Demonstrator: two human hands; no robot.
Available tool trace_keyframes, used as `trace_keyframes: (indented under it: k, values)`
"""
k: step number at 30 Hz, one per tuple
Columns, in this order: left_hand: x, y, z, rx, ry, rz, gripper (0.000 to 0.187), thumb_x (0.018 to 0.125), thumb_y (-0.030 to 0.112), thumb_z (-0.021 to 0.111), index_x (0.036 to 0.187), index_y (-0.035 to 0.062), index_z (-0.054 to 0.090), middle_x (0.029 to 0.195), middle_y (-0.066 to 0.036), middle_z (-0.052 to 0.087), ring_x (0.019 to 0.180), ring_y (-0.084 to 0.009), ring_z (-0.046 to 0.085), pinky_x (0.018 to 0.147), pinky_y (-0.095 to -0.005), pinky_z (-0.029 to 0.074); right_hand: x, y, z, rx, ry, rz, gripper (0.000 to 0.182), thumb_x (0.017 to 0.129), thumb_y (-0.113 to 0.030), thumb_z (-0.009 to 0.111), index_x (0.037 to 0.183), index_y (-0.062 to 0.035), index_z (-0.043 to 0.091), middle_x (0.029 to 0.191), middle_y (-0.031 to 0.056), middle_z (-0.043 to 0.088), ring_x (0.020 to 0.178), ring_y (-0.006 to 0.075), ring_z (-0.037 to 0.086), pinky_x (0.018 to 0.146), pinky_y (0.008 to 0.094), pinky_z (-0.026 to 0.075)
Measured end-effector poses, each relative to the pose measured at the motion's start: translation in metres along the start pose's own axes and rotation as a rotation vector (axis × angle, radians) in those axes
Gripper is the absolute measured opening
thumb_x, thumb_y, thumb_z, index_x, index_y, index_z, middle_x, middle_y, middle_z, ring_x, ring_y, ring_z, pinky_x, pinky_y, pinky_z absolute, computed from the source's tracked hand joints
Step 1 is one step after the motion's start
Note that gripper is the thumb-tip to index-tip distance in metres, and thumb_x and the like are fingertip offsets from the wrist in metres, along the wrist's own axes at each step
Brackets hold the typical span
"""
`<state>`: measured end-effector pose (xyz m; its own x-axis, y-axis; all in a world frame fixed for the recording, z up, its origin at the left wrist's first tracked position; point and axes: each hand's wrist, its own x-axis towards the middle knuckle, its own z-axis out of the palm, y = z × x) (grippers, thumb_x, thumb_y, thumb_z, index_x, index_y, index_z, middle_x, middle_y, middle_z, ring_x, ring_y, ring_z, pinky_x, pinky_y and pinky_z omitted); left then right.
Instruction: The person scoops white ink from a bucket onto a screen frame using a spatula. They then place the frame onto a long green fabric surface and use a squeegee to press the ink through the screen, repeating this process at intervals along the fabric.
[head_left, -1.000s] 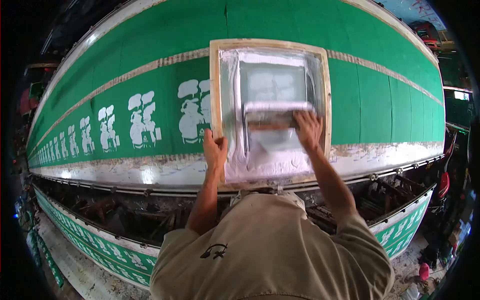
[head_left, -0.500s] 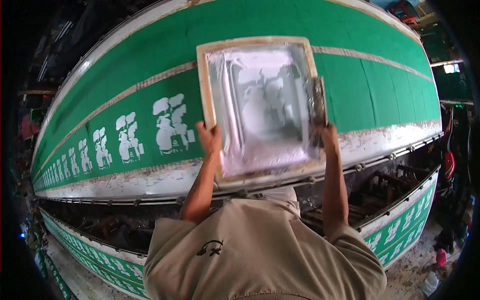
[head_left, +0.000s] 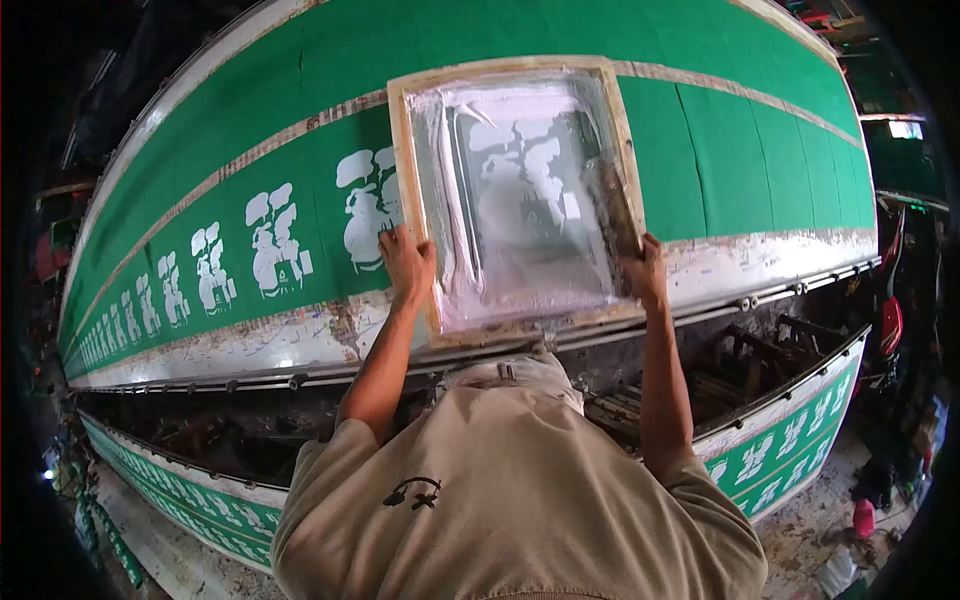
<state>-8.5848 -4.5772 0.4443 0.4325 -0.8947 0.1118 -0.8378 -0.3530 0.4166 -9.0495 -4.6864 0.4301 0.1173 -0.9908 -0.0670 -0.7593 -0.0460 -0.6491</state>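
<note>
A wooden-framed printing screen (head_left: pixel 405 180) lies over green fabric (head_left: pixel 740 170) on a long table, with whitish paint smeared on its mesh and a white figure pattern visible through it. My left hand (head_left: pixel 408 262) grips the left side of the frame near its lower part. At the right side, my right hand (head_left: pixel 645 270) is closed on the lower end of a dark, paint-smeared squeegee (head_left: pixel 612 205), which leans along the inner right edge of the frame. White printed figures (head_left: pixel 278 240) run in a row to the left of the screen.
A metal rail (head_left: pixel 700 310) with small stops follows the table's near edge. Behind the body stands a second long table with printed green fabric (head_left: pixel 790 445). A pink object (head_left: pixel 863 518) is on the floor at the lower right.
Relative to the printed row, the screen has shifted right, and more of the nearest print shows beside it. Both hands stay at its sides. The squeegee rests lower and tilts more.
</note>
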Motion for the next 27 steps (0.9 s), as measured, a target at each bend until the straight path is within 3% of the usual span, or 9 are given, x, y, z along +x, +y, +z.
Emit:
trace_keyframes:
  k: [1,3,5,7,10,12,15,21,27]
  values:
    - [-0.002,0.004,-0.004,-0.002,-0.005,-0.01,0.048,0.089,0.016,0.075,0.124,-0.0008,0.048,0.117,-0.029,0.052,0.112,-0.0477,0.05,0.094,-0.0585,0.043,0.001,-0.049,-0.017,0.024,-0.104,0.23,0.052,0.074,-0.023,0.079,0.122,-0.0059,0.072,0.143,0.0146,0.057,0.132,0.0369,0.055,0.112,0.0471,0.042]
    - [0.005,0.028,-0.024,-0.075,0.145,0.085,0.053,0.089,0.018,0.075,0.129,-0.0025,0.047,0.116,-0.028,0.052,0.112,-0.0459,0.051,0.095,-0.0554,0.044,-0.022,-0.098,0.005,-0.45,0.167,0.066,0.044,0.076,-0.025,0.081,0.118,-0.0141,0.074,0.135,0.0107,0.063,0.133,0.0331,0.055,0.116,0.0559,0.036]
    - [0.031,0.051,-0.023,-0.544,0.115,0.176,0.064,0.089,0.031,0.076,0.133,-0.0055,0.049,0.12,-0.026,0.054,0.112,-0.0433,0.052,0.101,-0.0549,0.04,0.018,-0.16,-0.007,-0.516,-0.039,-0.238,0.041,0.077,-0.016,0.083,0.117,-0.0133,0.073,0.121,0.0092,0.07,0.126,0.0307,0.061,0.112,0.06,0.04]
    - [0.099,0.067,-0.021,-0.436,0.023,0.374,0.058,0.09,0.042,0.074,0.129,0.0017,0.06,0.124,-0.023,0.056,0.119,-0.0419,0.052,0.105,-0.0533,0.038,0.113,-0.156,0.015,-0.453,-0.073,-0.523,0.029,0.081,-0.017,0.08,0.11,-0.0141,0.075,0.11,0.0065,0.073,0.116,0.03,0.066,0.112,0.0533,0.042]
    - [0.221,0.087,-0.014,-0.433,0.003,0.44,0.041,0.09,0.045,0.075,0.081,0.006,0.066,0.11,-0.015,0.061,0.11,-0.0371,0.057,0.094,-0.049,0.044,0.255,-0.226,0.017,-0.399,-0.261,-0.558,0.023,0.087,-0.02,0.075,0.109,-0.0149,0.077,0.099,0.0095,0.077,0.097,0.0317,0.073,0.085,0.0453,0.057]
    - [0.252,0.085,0.004,-0.418,-0.069,0.318,0.036,0.091,0.041,0.076,0.095,0.0064,0.066,0.098,-0.013,0.066,0.095,-0.036,0.064,0.083,-0.0489,0.049,0.287,-0.233,0.037,-0.428,-0.242,-0.43,0.019,0.087,-0.023,0.075,0.104,-0.0184,0.078,0.1,0.0073,0.077,0.096,0.0316,0.074,0.083,0.0467,0.058]
    - [0.169,0.082,0.04,-0.345,0.132,0.252,0.036,0.092,0.03,0.075,0.116,0.0057,0.062,0.1,-0.015,0.069,0.092,-0.0391,0.065,0.079,-0.0516,0.05,0.223,-0.203,0.059,-0.413,-0.058,-0.467,0.019,0.082,-0.022,0.076,0.101,-0.0169,0.078,0.098,0.0078,0.074,0.098,0.0315,0.071,0.08,0.0464,0.058]
    - [-0.106,0.092,0.001,-0.254,-0.028,0.179,0.044,0.098,0.037,0.066,0.123,0.0005,0.061,0.121,-0.02,0.068,0.108,-0.0414,0.065,0.097,-0.0516,0.049,-0.019,-0.13,0.018,-0.343,-0.203,-0.484,0.012,0.081,-0.011,0.071,0.093,-0.0117,0.069,0.095,0.0062,0.068,0.094,0.0285,0.068,0.081,0.045,0.053]
    - [-0.098,0.078,-0.031,-0.391,-0.182,0.281,0.037,0.098,0.034,0.068,0.12,0.0038,0.064,0.1,-0.015,0.072,0.092,-0.0375,0.069,0.085,-0.0466,0.053,-0.028,-0.126,0.001,-0.275,-0.233,-0.591,0.013,0.084,-0.017,0.069,0.096,-0.0137,0.074,0.099,0.0064,0.072,0.099,0.0281,0.069,0.083,0.046,0.057]
